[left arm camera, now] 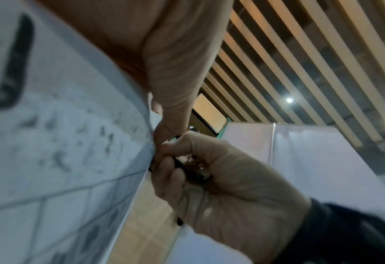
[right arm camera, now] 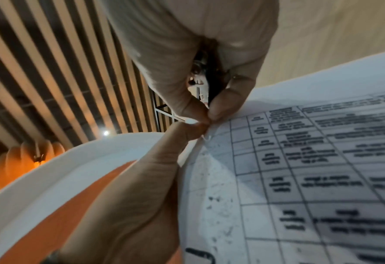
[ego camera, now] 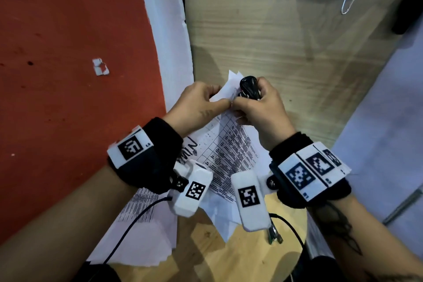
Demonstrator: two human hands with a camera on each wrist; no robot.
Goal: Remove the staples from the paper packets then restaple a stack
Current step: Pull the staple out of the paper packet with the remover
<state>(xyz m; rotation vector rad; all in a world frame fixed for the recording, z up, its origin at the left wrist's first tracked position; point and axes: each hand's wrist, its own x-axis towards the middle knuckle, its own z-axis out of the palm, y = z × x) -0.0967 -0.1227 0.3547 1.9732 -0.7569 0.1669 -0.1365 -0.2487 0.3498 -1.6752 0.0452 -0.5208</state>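
A big red floor [ego camera: 68,52] is seen on the left, and a wooden table [ego camera: 297,52] is seen on the right. A round wooden stool [ego camera: 229,258] is seen near the bottom, with a pile of printed papers [ego camera: 142,224] lying on its left part. A paper packet [ego camera: 229,151] with a printed grid is held up above the stool, between the two arms. Its far corner is pinched by the left hand [ego camera: 196,105], with the thumb on top of the sheets and the other fingers curled behind them. A black staple remover [ego camera: 249,87] is held in the right hand [ego camera: 261,107], with the fingers and thumb wrapped around it. The tool is placed right at the far corner of the packet, just beside the left thumb. The two hands are touching each other there. In the right wrist view, a small bent staple [right arm camera: 206,138] is seen at the edge of the paper, just below the thumb tips. A metal clip [ego camera: 348,3] is seen on the far right part of the table. A small torn scrap of paper [ego camera: 100,67] is seen on the red floor, well apart from the hands.
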